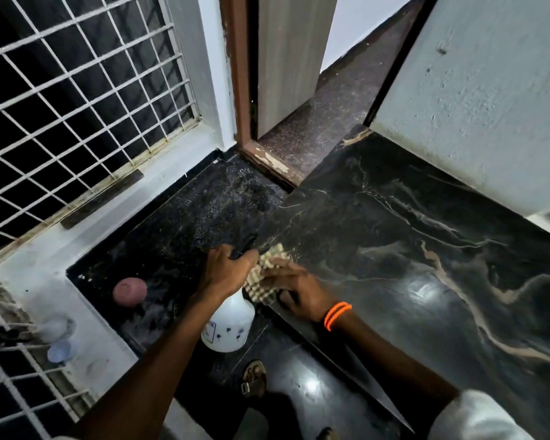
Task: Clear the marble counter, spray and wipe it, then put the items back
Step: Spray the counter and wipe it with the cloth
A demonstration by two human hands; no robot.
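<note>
Now the left grip (227,268) curls round a white plastic spray bottle (231,325) by its neck; the right grip (294,290), fingers flat, presses a beige checked cloth (269,268) on the black marble counter (426,249), at its left edge.

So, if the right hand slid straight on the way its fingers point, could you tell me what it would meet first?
Probably the left hand, which grips the white plastic spray bottle just beyond the checked cloth under the right hand; their relative depth is unclear.
</note>
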